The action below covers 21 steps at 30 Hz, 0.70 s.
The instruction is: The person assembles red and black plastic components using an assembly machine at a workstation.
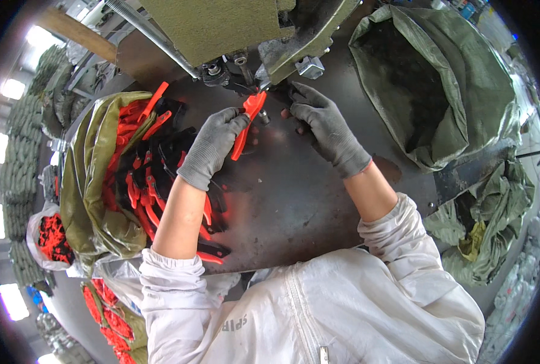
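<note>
My left hand, in a grey knitted glove, pinches a red handle of what looks like a hand tool, such as pruning shears. The handle's upper end reaches under the head of a green machine, close to its metal punch parts. My right hand, gloved too, is beside the machine head with its fingers curled in. A dark piece shows at those fingertips, but I cannot make out what it is. Many similar red-and-black tool parts lie piled left of my left forearm.
An olive sack spills red parts onto the dark metal table. At the right stands a large green woven sack, its mouth open. Another crumpled sack is below it. A bag of red parts sits at far left.
</note>
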### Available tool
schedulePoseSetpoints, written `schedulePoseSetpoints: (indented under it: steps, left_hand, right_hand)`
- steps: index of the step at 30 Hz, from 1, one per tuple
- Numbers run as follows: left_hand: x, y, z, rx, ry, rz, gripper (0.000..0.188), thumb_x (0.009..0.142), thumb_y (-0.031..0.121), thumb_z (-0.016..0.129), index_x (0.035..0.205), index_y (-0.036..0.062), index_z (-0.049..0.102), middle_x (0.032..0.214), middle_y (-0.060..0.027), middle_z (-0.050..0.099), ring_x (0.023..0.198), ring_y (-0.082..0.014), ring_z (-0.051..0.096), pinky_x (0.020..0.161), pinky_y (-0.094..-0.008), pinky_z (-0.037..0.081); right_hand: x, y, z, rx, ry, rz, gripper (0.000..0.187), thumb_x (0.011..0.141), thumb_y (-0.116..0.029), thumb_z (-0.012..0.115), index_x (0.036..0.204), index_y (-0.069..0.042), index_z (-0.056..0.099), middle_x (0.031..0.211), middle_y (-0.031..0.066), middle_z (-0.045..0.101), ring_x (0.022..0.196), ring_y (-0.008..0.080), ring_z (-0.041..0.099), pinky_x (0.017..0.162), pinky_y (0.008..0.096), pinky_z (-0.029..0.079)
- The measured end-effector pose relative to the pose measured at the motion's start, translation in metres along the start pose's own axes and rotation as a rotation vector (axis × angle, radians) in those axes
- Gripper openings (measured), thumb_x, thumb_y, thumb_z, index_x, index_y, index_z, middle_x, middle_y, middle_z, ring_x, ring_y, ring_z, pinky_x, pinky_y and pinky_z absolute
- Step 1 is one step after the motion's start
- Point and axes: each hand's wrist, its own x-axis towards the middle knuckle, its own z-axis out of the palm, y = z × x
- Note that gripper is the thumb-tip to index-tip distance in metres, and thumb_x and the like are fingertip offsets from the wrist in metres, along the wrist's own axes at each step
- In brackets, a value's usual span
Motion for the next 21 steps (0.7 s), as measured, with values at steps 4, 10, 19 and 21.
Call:
schedulePoseSetpoints:
  steps: [4, 10, 19, 21]
  left_hand:
    - [0.001, 0.0, 0.0, -0.089, -0.007, -0.01, 0.038, 0.107, 0.029, 0.06, 0.126, -0.004, 0.064, 0.098, -0.0106, 0.073, 0.083, -0.019, 0.072, 0.08, -0.0327, 0.058]
    - [0.005, -0.007, -0.01, -0.061, -0.024, -0.074, 0.036, 0.105, 0.028, 0.062, 0.122, -0.003, 0.066, 0.096, -0.0113, 0.073, 0.084, -0.0197, 0.073, 0.082, -0.0334, 0.059]
    - [0.104, -0.041, -0.231, 0.994, 0.554, -0.124, 0.025, 0.095, 0.021, 0.064, 0.112, 0.0046, 0.069, 0.095, -0.0167, 0.074, 0.085, -0.0315, 0.075, 0.075, -0.0427, 0.059]
    - [0.099, -0.081, -0.302, 0.977, 0.425, -0.464, 0.028, 0.094, 0.019, 0.064, 0.118, 0.0057, 0.068, 0.103, -0.0179, 0.074, 0.093, -0.0355, 0.074, 0.08, -0.0453, 0.059]
  right_hand:
    - [0.0, -0.006, 0.001, -0.039, -0.1, 0.031, 0.061, 0.096, -0.006, 0.06, 0.155, -0.001, 0.043, 0.111, 0.0064, 0.07, 0.08, 0.0071, 0.06, 0.058, 0.0201, 0.046]
    - [0.0, 0.001, 0.018, -0.219, -0.18, 0.113, 0.064, 0.097, -0.006, 0.058, 0.158, -0.007, 0.039, 0.094, 0.0065, 0.069, 0.063, 0.0082, 0.057, 0.052, 0.0251, 0.048]
    - [0.003, 0.021, 0.01, -0.17, -0.134, 0.185, 0.067, 0.098, -0.007, 0.057, 0.161, -0.011, 0.033, 0.092, 0.0055, 0.066, 0.06, 0.0072, 0.055, 0.05, 0.0235, 0.046]
    - [0.006, 0.012, 0.017, -0.147, -0.154, 0.193, 0.067, 0.099, -0.008, 0.057, 0.162, -0.012, 0.033, 0.091, 0.0052, 0.066, 0.06, 0.0068, 0.055, 0.05, 0.0233, 0.046]
